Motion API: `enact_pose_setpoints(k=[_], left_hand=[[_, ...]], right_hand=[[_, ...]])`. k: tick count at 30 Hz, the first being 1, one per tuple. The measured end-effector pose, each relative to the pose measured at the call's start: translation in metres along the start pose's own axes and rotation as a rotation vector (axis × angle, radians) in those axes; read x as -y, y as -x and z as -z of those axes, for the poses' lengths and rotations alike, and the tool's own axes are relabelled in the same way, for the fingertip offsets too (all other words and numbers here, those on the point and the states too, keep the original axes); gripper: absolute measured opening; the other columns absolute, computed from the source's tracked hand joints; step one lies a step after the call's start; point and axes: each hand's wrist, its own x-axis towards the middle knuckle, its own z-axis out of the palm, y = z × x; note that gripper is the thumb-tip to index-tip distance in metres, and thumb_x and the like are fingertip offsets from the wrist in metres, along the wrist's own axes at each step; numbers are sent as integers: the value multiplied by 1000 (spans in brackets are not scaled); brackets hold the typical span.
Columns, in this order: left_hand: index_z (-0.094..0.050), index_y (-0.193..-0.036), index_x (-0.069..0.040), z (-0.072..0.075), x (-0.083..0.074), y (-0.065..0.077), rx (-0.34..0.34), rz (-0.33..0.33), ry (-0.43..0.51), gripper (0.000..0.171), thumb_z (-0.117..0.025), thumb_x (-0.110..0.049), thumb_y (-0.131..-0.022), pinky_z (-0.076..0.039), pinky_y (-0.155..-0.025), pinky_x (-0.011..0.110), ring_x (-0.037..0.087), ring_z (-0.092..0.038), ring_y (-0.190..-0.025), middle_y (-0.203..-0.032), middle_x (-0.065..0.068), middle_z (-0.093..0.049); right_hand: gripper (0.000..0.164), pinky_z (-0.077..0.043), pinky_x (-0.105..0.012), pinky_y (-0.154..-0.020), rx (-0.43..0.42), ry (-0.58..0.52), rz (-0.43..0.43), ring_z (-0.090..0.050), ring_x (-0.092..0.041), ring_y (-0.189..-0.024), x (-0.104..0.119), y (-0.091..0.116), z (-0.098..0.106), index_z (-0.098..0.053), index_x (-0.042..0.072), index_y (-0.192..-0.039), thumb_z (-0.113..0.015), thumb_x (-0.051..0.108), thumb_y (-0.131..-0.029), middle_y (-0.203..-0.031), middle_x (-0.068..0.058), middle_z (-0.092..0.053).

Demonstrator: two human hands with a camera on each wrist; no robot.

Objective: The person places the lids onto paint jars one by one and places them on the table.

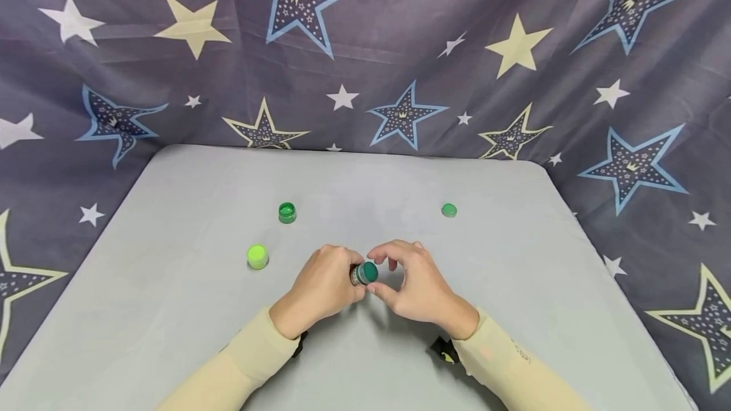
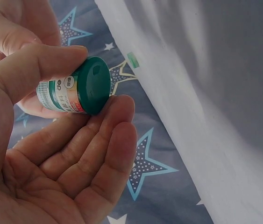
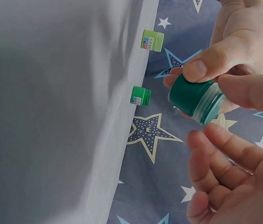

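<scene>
My left hand holds a small dark green paint jar between thumb and fingers, tilted with its clear-rimmed cap toward the right. In the left wrist view, printed labelling and the dark green base of the jar show. My right hand is cupped around the capped end, its thumb by the rim and its other fingers loosely bent and apart from the jar. Whether the right thumb touches the cap is hard to tell.
Left of the hands stand a light green jar and, farther back, a green jar that looks uncapped. A round green lid lies at the back right of the pale table. Star-patterned cloth hangs behind.
</scene>
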Motion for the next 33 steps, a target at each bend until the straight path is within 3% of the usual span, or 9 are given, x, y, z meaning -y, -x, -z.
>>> enact_pose_setpoints(k=[14,22,33], left_hand=[[-68,-69,-20,2,-2,1,-6,-5,-9,25,-90,-6,-71,-43,-54,24,4,-47,-56,-60,-13,-55],[-66,-67,-20,3,-2,1,-6,1,-7,28,-88,-5,-71,-42,-54,23,4,-45,-55,-58,-12,-53],[-64,-65,-21,3,-2,1,1,14,-1,30,-87,-3,-72,-38,-52,22,3,-40,-55,-56,-14,-46]], right_hand=[[35,-38,-30,-75,-5,-11,9,-61,-18,-80,1,0,-2,-75,15,-107,-90,9,-76,-101,11,-73],[26,-36,-31,-74,-6,-11,-7,-60,-21,-77,2,-1,-3,-75,17,-99,-90,15,-78,-86,1,-67],[22,-37,-33,-72,-25,9,-36,-60,-23,-74,2,-1,-5,-74,15,-92,-89,26,-80,-82,-1,-68]])
